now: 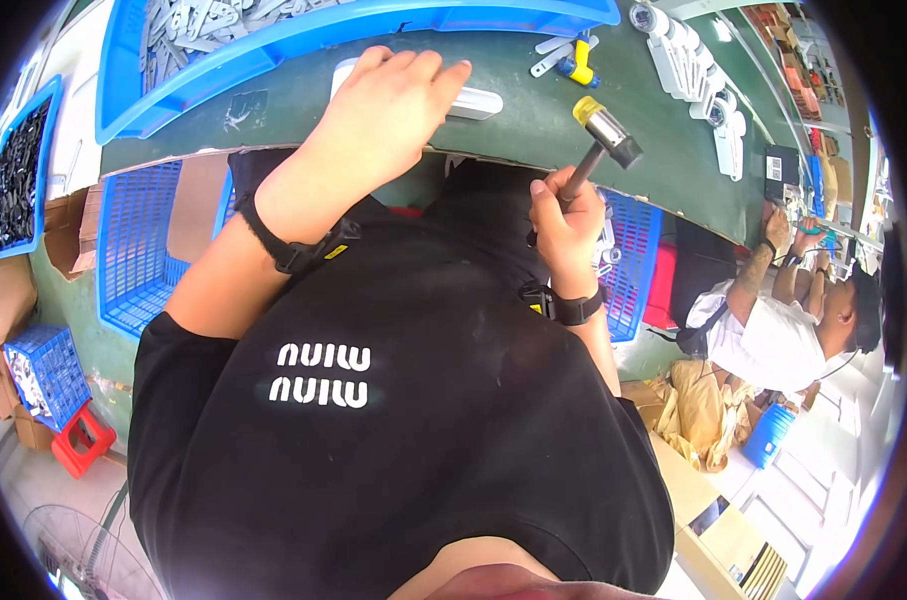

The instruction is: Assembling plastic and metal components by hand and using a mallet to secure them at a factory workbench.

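My left hand [389, 115] lies over a long white part with rounded ends [477, 103] on the green tabletop [284, 120], pressing it down near the front edge. Its fingers cover the middle of the part, so only the two ends show. In my right hand [571, 228] is a small mallet [608, 137], gripped round the handle. One face of its head is yellow, the other black. The head is raised to the right of the white part and apart from it. Beyond it sits a yellow and blue tool [580, 66] beside thin grey strips [549, 58].
A blue tray [374, 24] of grey strips spans the far left. White parts with round ends [686, 62] line the far right. Blue baskets [134, 250] stand below the table edge. A person in white [764, 335] works at the right, and a red stool [82, 440] stands lower left.
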Demonstrator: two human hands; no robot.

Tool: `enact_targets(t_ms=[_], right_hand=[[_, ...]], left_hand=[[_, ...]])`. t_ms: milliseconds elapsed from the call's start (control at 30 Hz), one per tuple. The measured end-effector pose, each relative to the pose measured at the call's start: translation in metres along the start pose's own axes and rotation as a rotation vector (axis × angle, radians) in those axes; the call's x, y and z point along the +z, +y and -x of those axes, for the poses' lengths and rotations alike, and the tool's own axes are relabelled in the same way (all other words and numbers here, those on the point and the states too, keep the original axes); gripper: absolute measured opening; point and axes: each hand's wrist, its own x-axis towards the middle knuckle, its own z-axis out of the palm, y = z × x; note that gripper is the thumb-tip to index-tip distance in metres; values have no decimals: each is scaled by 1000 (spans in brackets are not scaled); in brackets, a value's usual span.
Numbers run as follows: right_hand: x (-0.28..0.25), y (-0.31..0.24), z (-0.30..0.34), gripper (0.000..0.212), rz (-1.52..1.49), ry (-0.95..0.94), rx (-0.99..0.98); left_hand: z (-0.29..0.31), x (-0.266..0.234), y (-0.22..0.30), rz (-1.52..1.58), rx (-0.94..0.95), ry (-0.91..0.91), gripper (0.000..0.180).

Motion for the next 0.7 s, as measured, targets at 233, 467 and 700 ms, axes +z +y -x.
enact_targets(t_ms=[233, 467, 700], right_hand=[[-6, 10, 5, 17, -176, -63, 149], [-14, 0, 3, 12, -416, -136, 236], [-12, -35, -18, 11, -224, -218, 154]], left_hand=[[-3, -14, 4, 105, 172, -103, 38], [16, -10, -9, 274, -27, -19, 28], [25, 16, -21, 235, -42, 227, 14]])
